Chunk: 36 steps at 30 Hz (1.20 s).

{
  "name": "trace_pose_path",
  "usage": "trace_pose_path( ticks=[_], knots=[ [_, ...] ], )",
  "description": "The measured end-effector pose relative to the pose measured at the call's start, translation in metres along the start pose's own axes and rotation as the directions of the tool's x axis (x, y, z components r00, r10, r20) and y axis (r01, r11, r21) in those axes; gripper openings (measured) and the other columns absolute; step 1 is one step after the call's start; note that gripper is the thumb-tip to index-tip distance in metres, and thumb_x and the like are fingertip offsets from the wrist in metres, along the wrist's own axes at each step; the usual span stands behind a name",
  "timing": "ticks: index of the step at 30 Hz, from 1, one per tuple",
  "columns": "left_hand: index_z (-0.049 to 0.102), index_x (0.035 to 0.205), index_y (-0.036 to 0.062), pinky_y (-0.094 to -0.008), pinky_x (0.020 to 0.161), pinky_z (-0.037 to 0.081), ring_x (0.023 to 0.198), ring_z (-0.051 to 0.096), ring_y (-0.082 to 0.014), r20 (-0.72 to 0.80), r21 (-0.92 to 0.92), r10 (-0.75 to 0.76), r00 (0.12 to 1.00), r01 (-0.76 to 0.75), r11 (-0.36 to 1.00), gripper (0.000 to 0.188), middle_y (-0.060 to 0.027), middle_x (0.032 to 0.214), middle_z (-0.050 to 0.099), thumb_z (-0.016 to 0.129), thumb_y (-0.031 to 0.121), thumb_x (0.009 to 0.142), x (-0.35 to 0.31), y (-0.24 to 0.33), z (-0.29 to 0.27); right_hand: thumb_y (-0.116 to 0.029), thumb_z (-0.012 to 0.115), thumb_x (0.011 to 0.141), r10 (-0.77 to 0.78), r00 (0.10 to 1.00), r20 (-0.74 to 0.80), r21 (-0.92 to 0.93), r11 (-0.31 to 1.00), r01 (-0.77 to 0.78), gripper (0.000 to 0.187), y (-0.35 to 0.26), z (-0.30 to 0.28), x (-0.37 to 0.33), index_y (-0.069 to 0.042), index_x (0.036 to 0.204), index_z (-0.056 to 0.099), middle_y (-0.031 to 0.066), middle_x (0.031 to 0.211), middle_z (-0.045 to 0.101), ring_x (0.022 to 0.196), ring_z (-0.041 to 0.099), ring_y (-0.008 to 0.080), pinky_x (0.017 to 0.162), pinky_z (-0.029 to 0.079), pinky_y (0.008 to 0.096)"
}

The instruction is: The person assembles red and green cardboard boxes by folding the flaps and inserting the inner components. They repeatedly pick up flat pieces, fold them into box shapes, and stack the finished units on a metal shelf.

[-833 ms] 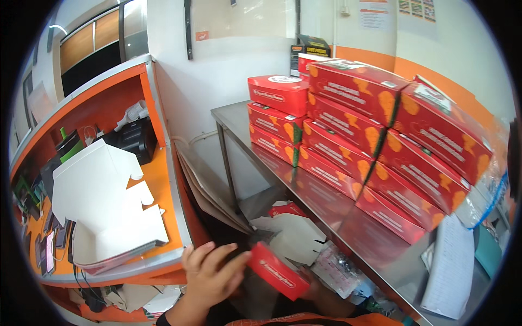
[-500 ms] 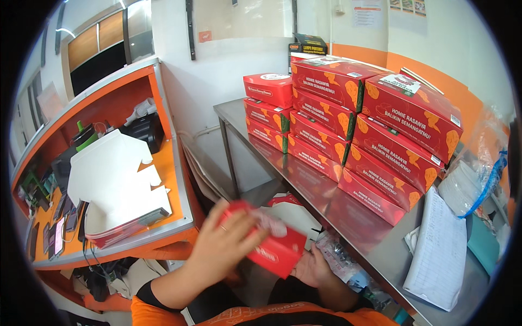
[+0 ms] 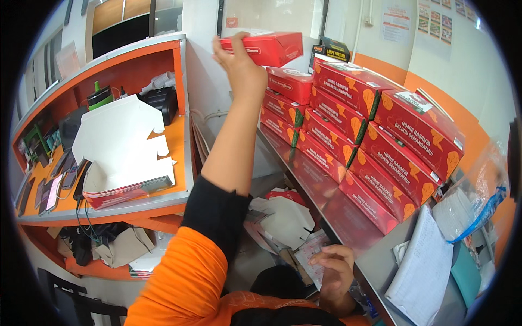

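Note:
My left hand (image 3: 239, 65) grips a small red cardboard box (image 3: 277, 49) by its left end, its arm stretched far forward. The box hangs just above a similar red box (image 3: 291, 85), the top one of the leftmost stack; whether they touch, I cannot tell. Longer red boxes (image 3: 348, 87) with orange pictures stand stacked to the right on a steel table (image 3: 348, 217). Low by the table's near edge, my right hand (image 3: 334, 271) is open and holds nothing, its fingers loosely bent.
On the orange counter (image 3: 182, 136) at left lie an unfolded white carton (image 3: 119, 141) and several phones (image 3: 51, 191). A written notebook (image 3: 421, 266) and a plastic bag of white lids (image 3: 462, 212) rest on the table's right. Flat cartons (image 3: 285, 223) lie below.
My left hand has carried the red box from my lap up and forward to the leftmost stack. My right hand has let go of the box and stays low. The view has shifted.

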<state>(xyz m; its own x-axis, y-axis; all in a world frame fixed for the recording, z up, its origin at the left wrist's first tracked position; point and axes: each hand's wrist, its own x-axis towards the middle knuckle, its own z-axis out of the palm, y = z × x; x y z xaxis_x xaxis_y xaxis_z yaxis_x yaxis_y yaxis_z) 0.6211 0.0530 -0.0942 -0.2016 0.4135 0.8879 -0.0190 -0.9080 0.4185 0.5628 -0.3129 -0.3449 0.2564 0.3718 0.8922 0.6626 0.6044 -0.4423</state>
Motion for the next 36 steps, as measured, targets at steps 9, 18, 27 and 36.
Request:
trace_pose_path(
  ticks=[9, 18, 27, 36],
  knots=[
    [0.044, 0.134, 0.0204, -0.0455, 0.113, 0.041, 0.144, 0.028, -0.0525, 0.445, -0.172, 0.063, 0.893, 0.016, 0.985, 0.075, -0.0286, 0.156, 0.011, 0.059, -0.019, 0.072, -0.009, -0.058, 0.065, -0.044, 0.057, 0.1, -0.022, 0.983, 0.181, -0.07, 0.997, 0.035, 0.053, 0.011, -0.02, 0.004, 0.005, 0.115, 0.068, 0.0269, 0.129, 0.049, 0.105, 0.063, 0.0313, 0.09, 0.05, 0.0446],
    [0.036, 0.147, 0.0201, -0.047, 0.116, 0.035, 0.151, 0.015, -0.0461, 0.532, -0.228, 0.187, 0.826, -0.072, 0.971, 0.084, -0.0255, 0.157, 0.02, 0.045, -0.021, 0.075, -0.006, -0.065, 0.074, -0.045, 0.061, 0.099, 0.002, 0.975, 0.224, -0.061, 0.998, 0.012, 0.048, 0.013, -0.017, 0.012, 0.001, 0.103, 0.073, 0.0218, 0.125, 0.05, 0.104, 0.061, 0.0309, 0.091, 0.05, 0.0453],
    [0.027, 0.155, 0.0271, -0.0581, 0.113, 0.037, 0.144, 0.031, -0.0512, 0.496, -0.207, 0.211, 0.842, -0.122, 0.971, 0.09, -0.0217, 0.162, 0.018, 0.051, -0.013, 0.079, -0.013, -0.078, 0.085, -0.022, 0.075, 0.084, -0.037, 0.973, 0.229, -0.084, 0.995, 0.058, 0.037, 0.015, -0.018, 0.013, 0.004, 0.111, 0.072, 0.028, 0.122, 0.057, 0.105, 0.063, 0.0362, 0.088, 0.053, 0.0441],
    [0.011, 0.16, 0.0158, -0.0795, 0.107, 0.023, 0.143, 0.012, -0.0658, 0.63, 0.205, -0.081, 0.772, -0.064, 0.977, 0.096, -0.0196, 0.165, 0.011, 0.065, 0.007, 0.082, -0.023, -0.015, 0.073, -0.021, 0.074, 0.085, 0.029, 0.978, 0.208, -0.172, 0.985, 0.007, 0.032, 0.013, -0.018, 0.013, -0.002, 0.111, 0.074, 0.024, 0.123, 0.058, 0.103, 0.063, 0.0332, 0.086, 0.053, 0.042]
  ],
)
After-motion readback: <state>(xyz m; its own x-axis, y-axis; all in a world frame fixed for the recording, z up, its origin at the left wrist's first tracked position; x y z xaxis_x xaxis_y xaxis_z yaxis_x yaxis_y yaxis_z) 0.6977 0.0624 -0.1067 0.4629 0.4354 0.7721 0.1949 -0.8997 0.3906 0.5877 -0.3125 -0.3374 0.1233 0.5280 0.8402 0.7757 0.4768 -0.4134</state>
